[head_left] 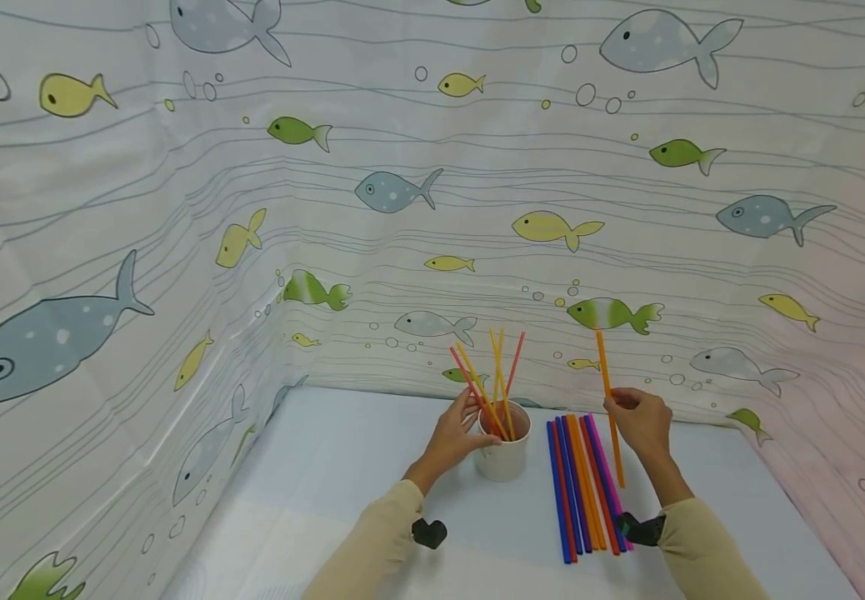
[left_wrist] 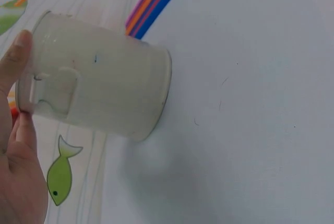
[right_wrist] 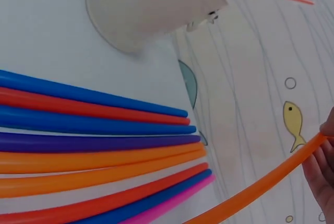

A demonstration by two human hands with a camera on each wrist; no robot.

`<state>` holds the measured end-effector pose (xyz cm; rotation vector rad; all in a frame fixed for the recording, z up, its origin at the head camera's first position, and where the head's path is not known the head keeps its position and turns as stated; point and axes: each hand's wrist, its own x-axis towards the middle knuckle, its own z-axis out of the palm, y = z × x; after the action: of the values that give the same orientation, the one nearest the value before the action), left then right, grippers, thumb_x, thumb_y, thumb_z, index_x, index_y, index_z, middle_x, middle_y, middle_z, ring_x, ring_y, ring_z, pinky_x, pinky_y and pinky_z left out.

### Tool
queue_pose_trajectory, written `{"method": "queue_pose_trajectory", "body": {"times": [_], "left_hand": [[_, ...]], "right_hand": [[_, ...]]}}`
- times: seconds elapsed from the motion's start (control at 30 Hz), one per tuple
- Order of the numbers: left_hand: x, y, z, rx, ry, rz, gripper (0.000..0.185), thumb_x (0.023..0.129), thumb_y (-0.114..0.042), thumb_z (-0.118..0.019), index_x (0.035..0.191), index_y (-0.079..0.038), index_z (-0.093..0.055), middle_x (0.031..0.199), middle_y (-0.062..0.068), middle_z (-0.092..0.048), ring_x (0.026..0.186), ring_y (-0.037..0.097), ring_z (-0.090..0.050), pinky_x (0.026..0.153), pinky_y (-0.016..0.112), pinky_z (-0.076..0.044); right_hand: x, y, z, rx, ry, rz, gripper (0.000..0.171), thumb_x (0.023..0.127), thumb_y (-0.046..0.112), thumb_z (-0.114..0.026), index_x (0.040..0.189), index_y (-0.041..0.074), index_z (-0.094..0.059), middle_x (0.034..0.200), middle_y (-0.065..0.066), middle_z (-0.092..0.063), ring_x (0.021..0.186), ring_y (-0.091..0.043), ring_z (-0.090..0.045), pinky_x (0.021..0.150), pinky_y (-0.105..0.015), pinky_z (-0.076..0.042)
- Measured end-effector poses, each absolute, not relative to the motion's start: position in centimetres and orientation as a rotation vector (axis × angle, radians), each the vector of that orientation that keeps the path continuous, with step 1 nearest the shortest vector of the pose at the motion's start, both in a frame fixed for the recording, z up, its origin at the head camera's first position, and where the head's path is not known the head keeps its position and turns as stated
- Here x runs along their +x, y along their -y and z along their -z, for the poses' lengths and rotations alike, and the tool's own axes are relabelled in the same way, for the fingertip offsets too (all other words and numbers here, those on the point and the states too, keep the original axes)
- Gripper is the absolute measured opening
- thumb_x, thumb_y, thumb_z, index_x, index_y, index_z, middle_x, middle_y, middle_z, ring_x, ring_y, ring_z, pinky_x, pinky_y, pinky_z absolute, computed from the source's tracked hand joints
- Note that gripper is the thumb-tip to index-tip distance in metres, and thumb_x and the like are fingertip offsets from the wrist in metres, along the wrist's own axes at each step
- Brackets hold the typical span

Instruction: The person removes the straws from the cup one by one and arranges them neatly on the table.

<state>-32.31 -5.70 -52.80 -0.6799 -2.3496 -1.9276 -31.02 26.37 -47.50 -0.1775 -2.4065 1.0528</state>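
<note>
A white paper cup stands on the pale table with several red and yellow straws sticking up out of it. My left hand holds the cup's left side, thumb at the rim; the left wrist view shows that cup close up with my thumb on it. My right hand pinches one orange straw nearly upright, lifted to the right of the cup; the right wrist view shows this straw slanting to my fingers. Several coloured straws lie in a row on the table.
A fish-patterned curtain walls the table at the back and on both sides. Bare table surface lies left of the cup and toward the front. The row of straws lies between the cup and my right forearm.
</note>
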Motion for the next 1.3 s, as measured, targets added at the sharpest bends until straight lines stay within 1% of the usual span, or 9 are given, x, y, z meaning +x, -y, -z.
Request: {"method": "queue_pose_trajectory", "body": {"times": [0.13,0.3,0.4,0.53,0.63,0.8,0.93,1.13,1.3], "left_hand": [[-31.3,5.8,51.3,-0.698,2.345,1.951,0.100,0.077,-0.006,-0.082,0.152,0.006,-0.017,0.140,0.027,-0.043,0.134,0.037,-0.042,0.105,0.047,-0.039],[-30.7,6.0,50.4,-0.724,2.325,1.941,0.098,0.076,-0.005,-0.082,0.150,0.010,-0.019,0.137,0.029,-0.044,0.132,0.040,-0.042,0.104,0.049,-0.040],[-31.6,5.9,51.7,-0.709,2.323,1.936,0.100,0.075,-0.010,-0.083,0.151,0.006,-0.019,0.138,0.024,-0.046,0.133,0.036,-0.043,0.104,0.044,-0.042],[-32.9,5.8,53.4,-0.678,2.352,1.916,0.106,0.074,-0.019,-0.085,0.153,0.001,-0.018,0.139,0.014,-0.047,0.133,0.025,-0.044,0.103,0.029,-0.042],[-33.1,5.8,53.6,-0.679,2.365,1.900,0.108,0.073,-0.021,-0.085,0.154,0.000,-0.017,0.138,0.011,-0.048,0.133,0.022,-0.044,0.103,0.024,-0.042],[-33.2,5.9,53.6,-0.676,2.372,1.906,0.108,0.072,-0.024,-0.086,0.155,-0.006,-0.018,0.137,0.009,-0.049,0.133,0.020,-0.044,0.103,0.024,-0.042],[-33.2,5.9,53.5,-0.650,2.392,1.904,0.110,0.071,-0.027,-0.086,0.155,-0.007,-0.019,0.136,0.007,-0.049,0.133,0.017,-0.045,0.102,0.023,-0.042],[-33.3,5.8,53.4,-0.654,2.389,1.907,0.109,0.072,-0.022,-0.086,0.155,-0.004,-0.018,0.136,0.007,-0.049,0.133,0.016,-0.044,0.102,0.023,-0.042],[-33.3,5.7,53.4,-0.650,2.398,1.896,0.109,0.072,-0.023,-0.086,0.155,-0.003,-0.018,0.136,0.006,-0.050,0.133,0.016,-0.044,0.102,0.023,-0.042]], "right_hand": [[-30.7,-27.2,48.7,-0.197,2.450,-1.020,0.026,0.087,0.017,-0.072,0.104,-0.003,-0.073,0.091,-0.017,-0.072,0.082,-0.032,-0.069,0.059,-0.028,-0.054],[-30.2,-28.0,50.1,-0.227,2.520,-0.994,0.027,0.086,0.017,-0.071,0.104,-0.003,-0.073,0.091,-0.017,-0.072,0.080,-0.031,-0.068,0.059,-0.032,-0.054],[-29.9,-28.4,50.9,-0.236,2.563,-0.992,0.027,0.086,0.016,-0.072,0.103,-0.005,-0.073,0.089,-0.017,-0.072,0.077,-0.031,-0.067,0.058,-0.034,-0.053],[-29.7,-28.7,52.2,-0.266,2.596,-0.983,0.025,0.086,0.015,-0.072,0.100,-0.006,-0.073,0.087,-0.018,-0.072,0.074,-0.029,-0.067,0.060,-0.042,-0.055],[-29.8,-29.0,53.3,-0.298,2.635,-0.988,0.025,0.086,0.014,-0.071,0.098,-0.007,-0.072,0.087,-0.020,-0.071,0.073,-0.029,-0.066,0.062,-0.046,-0.056],[-29.7,-29.8,54.7,-0.312,2.717,-1.000,0.026,0.087,0.015,-0.069,0.097,-0.009,-0.071,0.088,-0.021,-0.070,0.076,-0.031,-0.065,0.062,-0.042,-0.056],[-29.6,-30.2,55.2,-0.332,2.759,-1.014,0.027,0.088,0.015,-0.069,0.098,-0.010,-0.070,0.089,-0.022,-0.069,0.077,-0.030,-0.063,0.061,-0.039,-0.055],[-29.3,-29.9,55.2,-0.387,2.798,-1.056,0.026,0.088,0.014,-0.070,0.099,-0.010,-0.070,0.090,-0.022,-0.069,0.077,-0.028,-0.062,0.057,-0.032,-0.053],[-29.2,-29.5,55.2,-0.390,2.806,-1.060,0.025,0.088,0.013,-0.070,0.097,-0.010,-0.070,0.089,-0.022,-0.069,0.078,-0.028,-0.062,0.057,-0.032,-0.053]]}}
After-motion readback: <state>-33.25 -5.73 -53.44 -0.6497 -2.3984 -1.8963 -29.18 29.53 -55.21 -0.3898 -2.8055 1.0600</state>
